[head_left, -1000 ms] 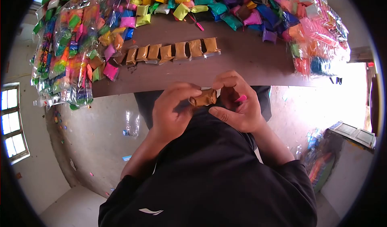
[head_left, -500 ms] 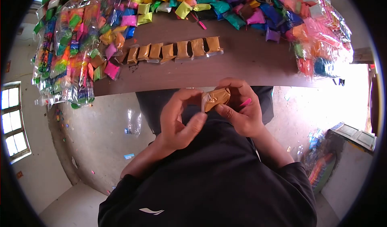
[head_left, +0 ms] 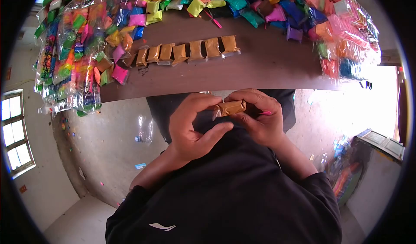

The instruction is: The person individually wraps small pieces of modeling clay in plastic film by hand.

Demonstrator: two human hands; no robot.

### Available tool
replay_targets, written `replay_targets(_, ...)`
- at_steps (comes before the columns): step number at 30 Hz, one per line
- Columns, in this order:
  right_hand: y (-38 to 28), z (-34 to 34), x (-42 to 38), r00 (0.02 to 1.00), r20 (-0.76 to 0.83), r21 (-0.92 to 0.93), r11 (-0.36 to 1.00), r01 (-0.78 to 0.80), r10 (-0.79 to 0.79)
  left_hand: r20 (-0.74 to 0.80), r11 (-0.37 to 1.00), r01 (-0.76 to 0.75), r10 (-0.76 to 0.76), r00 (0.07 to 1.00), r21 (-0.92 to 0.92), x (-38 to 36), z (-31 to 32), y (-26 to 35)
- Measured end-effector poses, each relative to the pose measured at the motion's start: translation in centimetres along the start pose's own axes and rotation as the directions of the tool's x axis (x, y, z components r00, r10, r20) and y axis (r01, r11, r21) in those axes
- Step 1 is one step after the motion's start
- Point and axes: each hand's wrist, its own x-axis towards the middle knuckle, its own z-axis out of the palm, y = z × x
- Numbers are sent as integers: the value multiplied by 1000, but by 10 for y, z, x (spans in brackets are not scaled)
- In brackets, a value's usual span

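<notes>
Above my lap, my right hand [head_left: 262, 116] pinches a small brown clay packet [head_left: 233, 108] between thumb and fingers. The packet lies nearly level, its clear wrapper end pointing left. A pink stick-like tool [head_left: 265, 113] is tucked in the same hand, mostly hidden by the fingers. My left hand [head_left: 190, 125] curves around the packet's clear end, thumb and fingers wide apart, fingertips close to the wrapper. Just beyond my hands, a row of several similar brown packets [head_left: 196, 50] lies on the brown table [head_left: 268, 66].
Heaped colourful clay packets [head_left: 236, 3] cover the table's far side. Clear bags of packets [head_left: 84, 40] are piled at the left, and more bags [head_left: 340, 36] at the right. Another pink tool [head_left: 216, 23] lies by the heap. Wrappers [head_left: 144, 131] litter the floor.
The brown packet has turned from slanted to nearly level in my right hand. My left thumb has moved away from my left fingers, so that hand is wider.
</notes>
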Motion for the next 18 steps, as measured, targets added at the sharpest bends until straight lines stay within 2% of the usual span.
replay_targets(1, -1, 0, 0, 1000, -1, 1, 1000, -1, 1, 31, 998, -2, 1, 1000, 58, 0, 0, 2)
replay_targets(2, -3, -1, 0, 1000, 7, -72, 997, 13, -13, 31, 998, 0, -2, 1000, 60, -2, 0, 0)
replay_targets(3, -4, -1, 0, 1000, 15, -144, 989, 27, -25, 22, 996, 68, -67, 998, -54, -5, 0, -2)
replay_targets(4, -1, 1, -1, 1000, 15, -142, 989, 26, -24, 20, 977, 133, -132, 991, -169, -7, 0, -5)
replay_targets(6, 5, 7, -4, 993, -117, 14, 999, 34, -32, 36, 968, 135, -130, 991, -212, -9, -3, -11)
replay_targets(8, 6, 16, -4, 983, -173, 79, 994, 78, -63, 51, 957, 135, -127, 991, -255, -9, -4, -12)
replay_targets(10, 4, 14, -6, 969, -232, 140, 982, 126, -91, 79, 912, 223, -208, 975, -345, -7, -5, -10)
replay_targets(11, 1, 7, -9, 981, -189, 42, 997, 63, -53, 80, 912, 222, -207, 975, -345, -6, -5, -8)
replay_targets(12, -3, 2, -9, 989, -150, -59, 998, 3, -12, 110, 885, 299, -278, 954, -356, -5, -5, -6)
replay_targets(13, -6, 1, -7, 988, -152, -60, 998, 4, -13, 141, 853, 374, -346, 928, -364, -4, -4, -5)
replay_targets(14, -9, -1, -4, 987, -147, -147, 988, 49, -71, 142, 854, 372, -344, 928, -364, -3, -2, -4)
replay_targets(15, -10, -1, -2, 982, -136, -233, 968, 93, -127, 150, 904, 307, -273, 950, -298, -2, 2, -4)
replay_targets(16, -9, 0, -1, 982, -136, -233, 968, 94, -128, 164, 944, 236, -201, 966, -231, -1, 5, -3)
replay_targets(17, -7, 2, 0, 970, -143, -271, 950, 154, -198, 166, 944, 236, -201, 965, -231, -2, 6, -3)
replay_targets(18, -7, 3, 0, 953, -149, -309, 928, 209, -264, 183, 884, 344, -299, 936, -315, -5, 8, -4)
